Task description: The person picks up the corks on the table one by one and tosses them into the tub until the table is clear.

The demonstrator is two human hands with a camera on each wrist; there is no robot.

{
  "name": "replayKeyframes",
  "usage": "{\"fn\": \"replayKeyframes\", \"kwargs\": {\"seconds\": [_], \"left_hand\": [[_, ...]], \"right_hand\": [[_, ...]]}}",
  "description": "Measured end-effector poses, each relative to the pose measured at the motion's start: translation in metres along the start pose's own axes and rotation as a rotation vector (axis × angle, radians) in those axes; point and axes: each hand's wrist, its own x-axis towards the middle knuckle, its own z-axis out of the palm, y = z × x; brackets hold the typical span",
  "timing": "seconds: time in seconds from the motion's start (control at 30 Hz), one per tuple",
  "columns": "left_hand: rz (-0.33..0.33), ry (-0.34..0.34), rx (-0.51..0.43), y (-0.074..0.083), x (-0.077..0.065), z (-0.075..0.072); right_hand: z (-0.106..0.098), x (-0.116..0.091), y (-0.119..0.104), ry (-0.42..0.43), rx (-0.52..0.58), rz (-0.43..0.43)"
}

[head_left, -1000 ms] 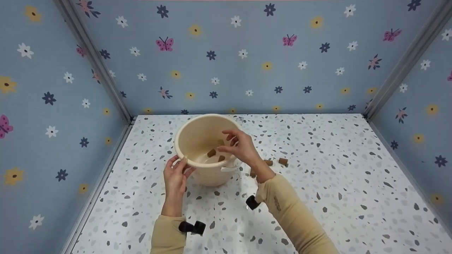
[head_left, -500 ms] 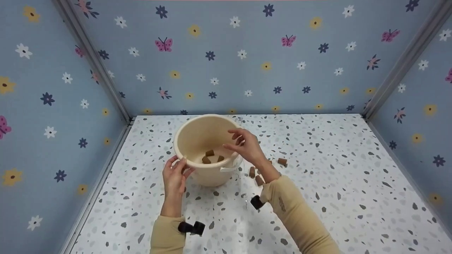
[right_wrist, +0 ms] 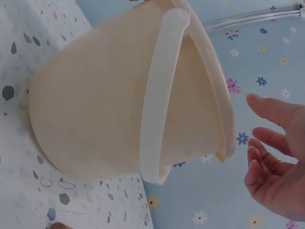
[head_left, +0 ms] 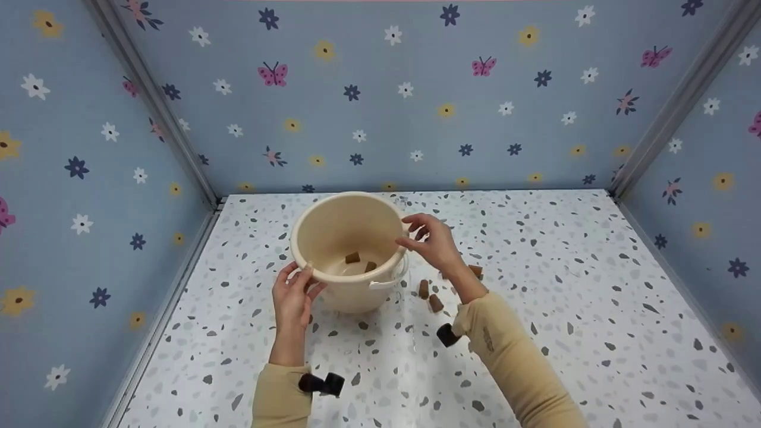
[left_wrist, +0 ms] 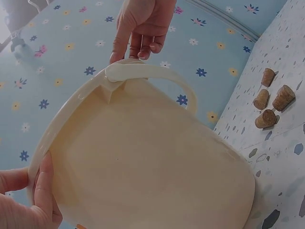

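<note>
Pinching bucket (head_left: 348, 235) by rim (head_left: 333, 277) with left hand (head_left: 292, 294), nearer table's (head_left: 594, 333) back-left corner than back-right. Holding nothing with right hand (head_left: 435, 242), thumb apart from fingers, just beside rim. Brace gently against tipping; avoid knocking corks (head_left: 436, 304).

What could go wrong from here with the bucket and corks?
1. Tipping: only the left hand grips the bucket, on one side of its rim; a tug could tilt it.
2. Scatter: loose corks lie outside, near the right forearm; a brush might roll them.
3. Snag: the handle hangs on the right hand's side; fingers might catch it.
</note>
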Motion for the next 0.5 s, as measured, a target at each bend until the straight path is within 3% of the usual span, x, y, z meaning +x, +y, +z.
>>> {"fn": "replayKeyframes", "kwargs": {"seconds": [0.07,0.1,0.17,0.3,0.4,0.5], "left_hand": [[0.037,-0.065,-0.057,-0.030,0.029,-0.027],[0.042,-0.087,-0.088,-0.032,0.030,-0.029],[0.031,-0.029,-0.026,-0.009,0.008,-0.006],[-0.050,0.034,0.035,0.058,-0.057,0.051],[-0.075,0.048,0.049,0.068,-0.066,0.059],[-0.060,0.055,0.072,0.063,-0.062,0.055]], "right_hand": [[-0.003,-0.001,0.003,0.010,0.005,0.001],[-0.005,-0.001,0.005,0.013,0.008,0.005],[-0.008,-0.002,0.008,0.021,0.006,0.009],[-0.014,-0.004,0.016,0.034,-0.010,0.010],[-0.017,-0.006,0.021,0.048,-0.032,0.018],[-0.020,-0.008,0.027,0.058,-0.052,0.024]]}}
